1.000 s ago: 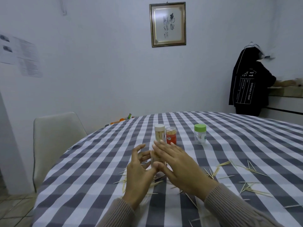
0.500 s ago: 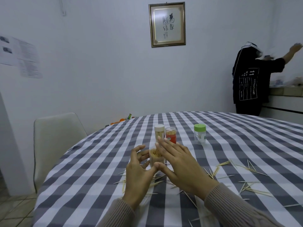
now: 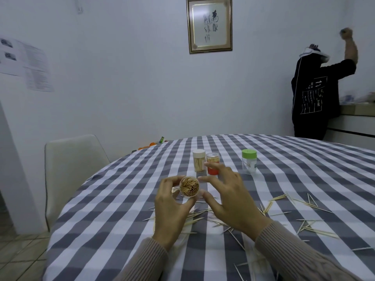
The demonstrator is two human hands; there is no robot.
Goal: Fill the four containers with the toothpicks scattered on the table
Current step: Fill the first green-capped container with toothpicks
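Note:
My left hand (image 3: pixel 169 207) grips an open clear container (image 3: pixel 189 187) packed with toothpicks, tilted so its mouth faces me. My right hand (image 3: pixel 229 199) hovers just right of it, fingers spread and relaxed, holding nothing. Behind stand a white-lidded container (image 3: pixel 198 160) full of toothpicks, a red container (image 3: pixel 213 164) partly hidden by my right fingers, and a green-lidded container (image 3: pixel 249 164) that looks nearly empty. Loose toothpicks (image 3: pixel 288 201) lie scattered over the checked tablecloth, under and to the right of my hands.
The round table (image 3: pixel 121 230) has a grey-and-white checked cloth. A white chair (image 3: pixel 71 165) stands at its left. A person in a dark top (image 3: pixel 312 98) stands at a counter at the back right. Small coloured items (image 3: pixel 154 142) lie beyond the far edge.
My left hand has tilted the toothpick container toward me, so its open mouth shows. My right hand has drawn off it to the right. The person at the back raised an arm.

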